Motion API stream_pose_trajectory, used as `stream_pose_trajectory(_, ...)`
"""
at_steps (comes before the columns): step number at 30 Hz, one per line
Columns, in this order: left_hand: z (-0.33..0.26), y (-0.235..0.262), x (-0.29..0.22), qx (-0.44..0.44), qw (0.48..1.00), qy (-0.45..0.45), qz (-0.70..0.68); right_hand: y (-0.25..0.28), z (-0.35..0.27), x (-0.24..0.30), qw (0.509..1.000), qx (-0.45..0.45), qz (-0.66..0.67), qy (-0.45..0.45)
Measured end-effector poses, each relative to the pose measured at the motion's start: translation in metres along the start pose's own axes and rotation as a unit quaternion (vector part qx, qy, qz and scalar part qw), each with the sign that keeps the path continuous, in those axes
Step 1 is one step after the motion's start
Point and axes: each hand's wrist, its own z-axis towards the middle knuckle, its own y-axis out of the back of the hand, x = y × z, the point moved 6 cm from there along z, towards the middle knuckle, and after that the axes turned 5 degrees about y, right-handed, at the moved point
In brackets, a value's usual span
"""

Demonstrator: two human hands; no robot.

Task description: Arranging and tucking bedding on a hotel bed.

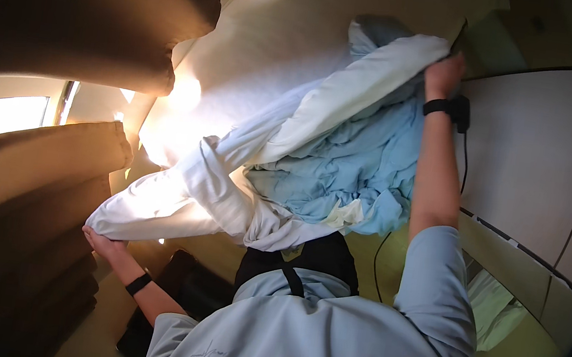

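A long white bedding cloth (200, 200) stretches diagonally between my two hands, twisted and folded along its length. At the lower left, my left hand (104, 244) is closed on one end of it. My right hand (444, 76), arm reaching far up and to the right, is closed on its other end; the fingers are slightly blurred. Below the white band, a crumpled light-blue cloth (357, 162) hangs in loose folds in front of me. Whether the blue and white parts are one piece I cannot tell. A grey-blue fold (373, 35) shows beside the upper end.
A pale bed surface (308, 8) lies beyond the cloth. Brown curtains (49, 169) hang on the left beside a bright window (1, 118). White cabinet panels (524, 152) stand at right. A black cable (380, 263) runs down near my waist, and a dark object (192, 289) sits low left.
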Motion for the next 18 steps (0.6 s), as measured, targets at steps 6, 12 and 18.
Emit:
stream_pose_trajectory(6, -0.027, -0.039, 0.011, 0.239, 0.963, -0.035, 0.124, -0.020, -0.201, 0.206, 0.818, 0.283, 0.370, 0.338)
stream_pose_trajectory(12, -0.071, -0.081, 0.084, 0.434, 0.771, 0.091, 0.457, -0.091, -0.408, 0.202, 0.792, 0.524, 0.020, 0.311)
stream_pose_trajectory(18, -0.033, -0.023, 0.145, 0.340, 0.652, -0.087, 0.672, -0.147, -0.424, 0.115, 0.723, 0.643, -0.032, 0.250)
